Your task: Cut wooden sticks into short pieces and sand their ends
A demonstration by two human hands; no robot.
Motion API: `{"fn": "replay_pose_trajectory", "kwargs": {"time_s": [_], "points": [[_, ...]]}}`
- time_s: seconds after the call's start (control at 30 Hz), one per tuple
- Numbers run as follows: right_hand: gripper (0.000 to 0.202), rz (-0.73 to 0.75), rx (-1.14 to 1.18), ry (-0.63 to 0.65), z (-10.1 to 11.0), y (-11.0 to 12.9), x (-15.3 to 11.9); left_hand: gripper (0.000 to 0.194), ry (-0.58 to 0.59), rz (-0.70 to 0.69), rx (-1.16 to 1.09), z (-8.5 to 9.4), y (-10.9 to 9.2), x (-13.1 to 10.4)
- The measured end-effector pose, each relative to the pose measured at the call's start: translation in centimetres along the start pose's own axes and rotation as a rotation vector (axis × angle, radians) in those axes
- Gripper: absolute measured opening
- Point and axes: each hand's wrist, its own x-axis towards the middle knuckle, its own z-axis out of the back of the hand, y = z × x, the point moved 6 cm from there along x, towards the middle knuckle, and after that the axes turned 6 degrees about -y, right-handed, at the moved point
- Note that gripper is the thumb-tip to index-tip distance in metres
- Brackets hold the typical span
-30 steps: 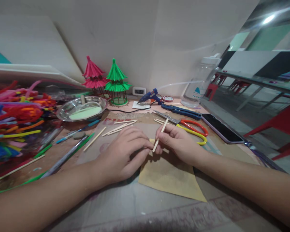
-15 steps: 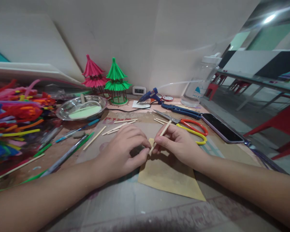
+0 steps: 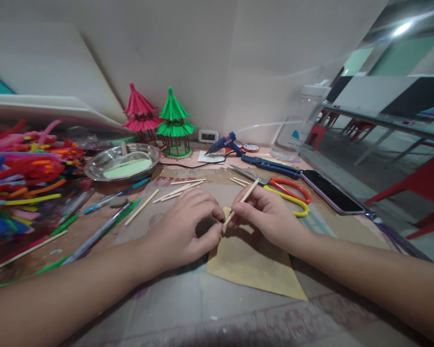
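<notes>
A short wooden stick (image 3: 246,195) slants up to the right between the thumb and fingers of my right hand (image 3: 265,212). At the stick's lower end, the thumb and forefinger of my left hand (image 3: 191,224) come together in a pinch around the tip; its other fingers are curled. Beneath both hands lies a tan sheet (image 3: 253,265) resembling sandpaper, its upper part partly covered by them. Loose wooden sticks (image 3: 142,207) rest on the table beyond my left hand. Scissors (image 3: 289,190) with red and yellow handles lie just behind my right hand.
Pipe cleaners (image 3: 25,178) are heaped at left beside a metal dish (image 3: 94,171). Two small pagoda models, pink (image 3: 139,108) and green (image 3: 173,113), stand at the back. A glue gun (image 3: 226,142), blue cutter (image 3: 271,166), phone (image 3: 332,192) and clear bottle (image 3: 296,125) line the right side.
My left forefinger has lifted slightly, widening the gap behind the pinch at the stick's tip. The right hand and the stick stay almost where they were.
</notes>
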Motion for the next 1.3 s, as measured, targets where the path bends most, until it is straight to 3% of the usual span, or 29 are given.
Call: {"fn": "replay_pose_trajectory", "kwargs": {"time_s": [0.73, 0.93, 1.03, 1.13, 1.2, 1.3], "points": [[0.028, 0.198, -0.318, -0.039, 0.2, 0.9, -0.5, 0.010, 0.047, 0.017, 0.079, -0.4, 0.6, 0.1], [0.014, 0.378, -0.533, 0.000, -0.5, 2.1, -1.0, 0.008, 0.073, 0.034, 0.192, -1.1, 0.5, -0.7], [0.014, 0.371, -0.637, 0.021, -0.3, 2.4, -0.4, 0.011, 0.064, 0.099, 0.159, -0.1, 0.6, -0.2], [0.014, 0.335, -0.914, -0.044, 1.6, 2.1, 1.0, 0.027, 0.100, 0.157, 0.202, 1.6, 1.4, 1.0], [0.016, 0.321, -1.126, -0.087, 3.4, 1.5, 2.2, 0.035, 0.137, 0.237, 0.292, 3.0, 2.8, 1.8], [0.018, 0.365, -1.317, -0.113, 5.7, 0.4, 3.6, 0.026, 0.181, 0.369, 0.390, 4.9, 5.4, 2.3]]}}
